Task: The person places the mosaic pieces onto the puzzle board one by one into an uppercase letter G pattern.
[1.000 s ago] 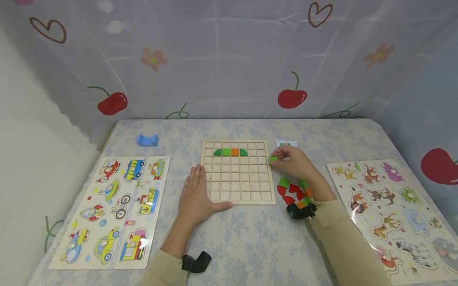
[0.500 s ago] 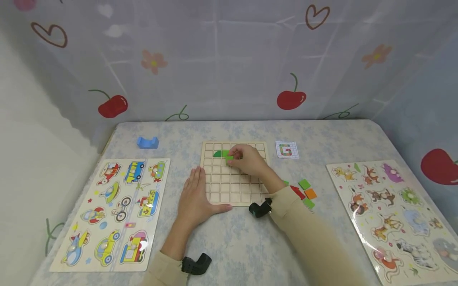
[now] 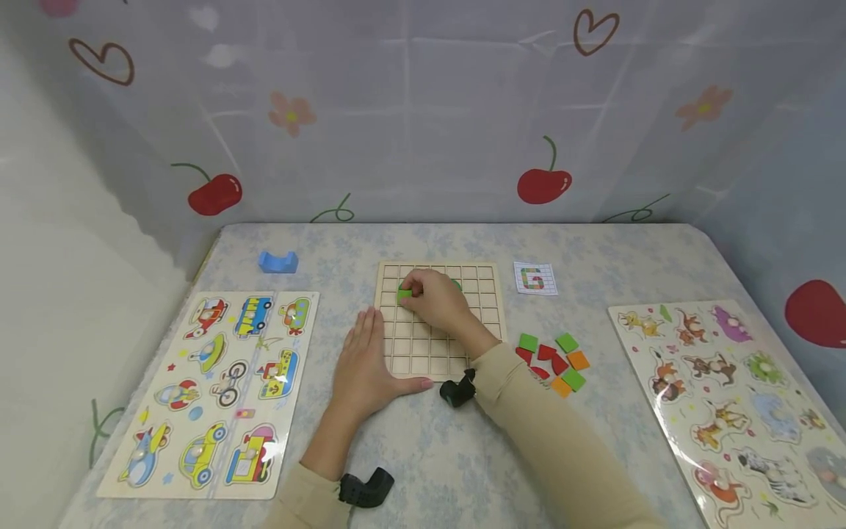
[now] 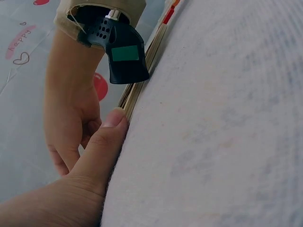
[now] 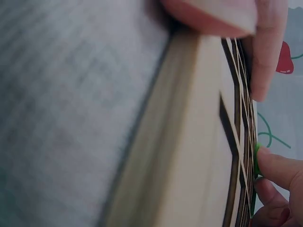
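Note:
A wooden grid board [image 3: 441, 345] lies in the middle of the table. My right hand [image 3: 423, 294] reaches over its upper left cells, fingers curled on a green piece [image 3: 404, 294] that sits low on the grid. In the right wrist view a fingertip [image 5: 279, 168] touches that green piece [image 5: 256, 158]. The hand hides most of the top-row pieces; a green edge [image 3: 457, 283] shows. My left hand [image 3: 362, 360] lies flat on the table at the board's left front corner. Its thumb [image 4: 111, 137] presses the board's edge [image 4: 142, 87].
Several loose green, red and orange pieces [image 3: 551, 360] lie right of the board. A small pattern card [image 3: 535, 278] sits behind them and a blue block [image 3: 277, 261] at the back left. A vehicle puzzle [image 3: 218, 382] fills the left side, an animal puzzle [image 3: 727, 397] the right.
My right hand carried the green piece from right of the board across it to the upper left cells and lowered it. The left hand stayed in place.

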`<state>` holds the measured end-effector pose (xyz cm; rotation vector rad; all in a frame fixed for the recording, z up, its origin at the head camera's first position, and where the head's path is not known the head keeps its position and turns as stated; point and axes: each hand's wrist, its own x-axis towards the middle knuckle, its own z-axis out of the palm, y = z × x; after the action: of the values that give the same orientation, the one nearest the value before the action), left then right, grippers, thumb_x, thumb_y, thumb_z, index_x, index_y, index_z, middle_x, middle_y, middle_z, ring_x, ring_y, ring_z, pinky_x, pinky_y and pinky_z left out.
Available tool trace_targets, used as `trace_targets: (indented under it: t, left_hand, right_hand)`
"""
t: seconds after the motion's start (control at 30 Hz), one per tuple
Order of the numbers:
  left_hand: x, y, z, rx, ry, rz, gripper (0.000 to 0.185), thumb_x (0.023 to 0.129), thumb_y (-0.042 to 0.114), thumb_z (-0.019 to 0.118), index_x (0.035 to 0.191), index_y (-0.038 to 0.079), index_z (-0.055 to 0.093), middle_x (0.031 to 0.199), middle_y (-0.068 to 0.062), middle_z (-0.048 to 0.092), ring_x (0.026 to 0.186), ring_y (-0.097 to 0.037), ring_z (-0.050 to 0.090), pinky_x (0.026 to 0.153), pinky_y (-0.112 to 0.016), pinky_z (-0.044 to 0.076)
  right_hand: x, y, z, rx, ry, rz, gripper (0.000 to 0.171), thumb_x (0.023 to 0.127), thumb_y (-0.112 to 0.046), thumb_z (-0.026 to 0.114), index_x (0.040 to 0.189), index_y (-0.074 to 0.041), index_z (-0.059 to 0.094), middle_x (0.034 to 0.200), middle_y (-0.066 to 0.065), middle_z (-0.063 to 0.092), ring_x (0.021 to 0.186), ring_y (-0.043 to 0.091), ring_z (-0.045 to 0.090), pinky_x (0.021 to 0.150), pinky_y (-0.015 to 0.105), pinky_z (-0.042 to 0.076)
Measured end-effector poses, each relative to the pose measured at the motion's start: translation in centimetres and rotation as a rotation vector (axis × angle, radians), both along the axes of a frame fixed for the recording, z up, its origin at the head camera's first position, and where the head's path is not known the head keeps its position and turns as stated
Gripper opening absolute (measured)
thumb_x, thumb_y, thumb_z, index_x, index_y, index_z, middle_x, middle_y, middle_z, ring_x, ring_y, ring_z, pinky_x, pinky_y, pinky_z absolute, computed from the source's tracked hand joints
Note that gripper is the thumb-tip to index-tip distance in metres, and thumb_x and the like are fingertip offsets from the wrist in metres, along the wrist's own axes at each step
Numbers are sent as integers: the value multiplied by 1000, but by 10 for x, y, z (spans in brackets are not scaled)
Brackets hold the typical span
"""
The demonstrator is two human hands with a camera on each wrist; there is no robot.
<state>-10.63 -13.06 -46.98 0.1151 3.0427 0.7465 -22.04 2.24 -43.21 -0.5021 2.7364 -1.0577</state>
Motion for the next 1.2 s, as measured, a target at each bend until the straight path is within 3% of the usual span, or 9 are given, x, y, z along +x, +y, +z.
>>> trace_targets:
  t: [0.43, 0.77, 0.9, 1.13, 1.2]
  left_hand:
    - [2, 3, -2, 2, -3, -10, 149, 55, 90, 68, 159, 1, 7, 167, -15, 8, 156, -27, 3, 127, -46, 12]
    - [2, 2, -2, 8, -21, 0, 150, 54, 90, 68, 159, 2, 6, 168, -14, 7, 157, -25, 1, 127, -47, 12]
    - [2, 2, 0, 14, -25, 8, 150, 54, 89, 70, 159, 2, 6, 168, -14, 7, 157, -26, 1, 127, -47, 11]
    - [2, 3, 0, 33, -6, 10, 150, 53, 87, 73, 159, 2, 8, 168, -14, 7, 156, -27, 2, 127, -47, 12]
    - [2, 2, 0, 40, 0, 7, 150, 53, 86, 73, 159, 2, 8, 168, -14, 8, 156, -27, 2, 127, -48, 12]
  right_hand:
    - [8, 8, 2, 150, 62, 30, 21, 92, -29, 72, 110, -20, 77, 99, -3, 63, 80, 12, 57, 67, 27, 49]
    - [26, 49, 14, 44, -9, 21, 25, 94, -26, 69, 117, -19, 72, 101, -2, 63, 87, 17, 57, 76, 33, 49]
    - [35, 77, 18, 14, -44, 2, 26, 94, -25, 69, 118, -18, 70, 99, -1, 63, 81, 19, 53, 71, 33, 45]
    - [54, 133, 26, -19, -122, -44, 29, 96, -23, 67, 124, -14, 66, 103, 3, 61, 50, 17, 39, 45, 31, 40]
    - [60, 150, 25, -17, -139, -63, 31, 96, -23, 66, 125, -14, 64, 105, 4, 61, 47, 18, 40, 42, 32, 42]
